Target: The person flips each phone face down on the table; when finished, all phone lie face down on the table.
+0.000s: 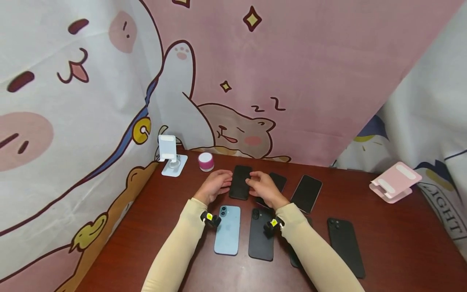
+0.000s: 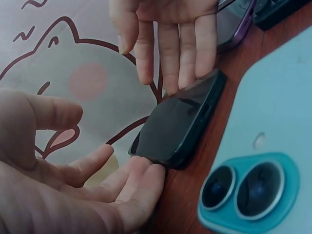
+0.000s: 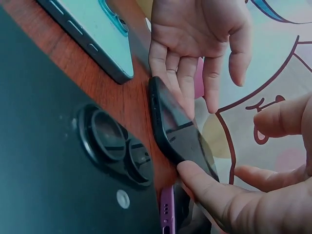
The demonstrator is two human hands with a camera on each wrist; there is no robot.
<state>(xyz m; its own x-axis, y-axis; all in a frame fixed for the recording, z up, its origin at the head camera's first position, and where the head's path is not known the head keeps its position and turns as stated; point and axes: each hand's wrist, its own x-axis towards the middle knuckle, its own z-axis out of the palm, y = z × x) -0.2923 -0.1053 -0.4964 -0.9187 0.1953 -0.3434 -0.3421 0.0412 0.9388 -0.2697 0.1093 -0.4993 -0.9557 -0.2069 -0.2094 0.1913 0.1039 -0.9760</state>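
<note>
A black phone (image 1: 239, 184) lies screen up on the table between both hands. My left hand (image 1: 214, 185) is at its left long edge; the left wrist view shows straight fingertips (image 2: 151, 170) touching that side, thumb raised away from it. On the opposite edge, my right hand (image 1: 266, 188) touches with its fingers (image 3: 195, 178), the thumb likewise apart. Nearer me, a light blue phone (image 1: 227, 235) lies back up below the left wrist. Beside it, a dark phone (image 1: 260, 241) shows its cameras, partly under the right wrist. The right hand partly covers another screen-up phone (image 1: 279, 180).
To the right lie a screen-up phone (image 1: 306, 194) and a black phone (image 1: 346, 247) back up; another phone (image 1: 294, 258) is mostly beneath the right forearm. A light blue stand (image 1: 168, 148), a pink jar (image 1: 206, 162) and a pink stand (image 1: 397, 180) line the back, before a printed cloth.
</note>
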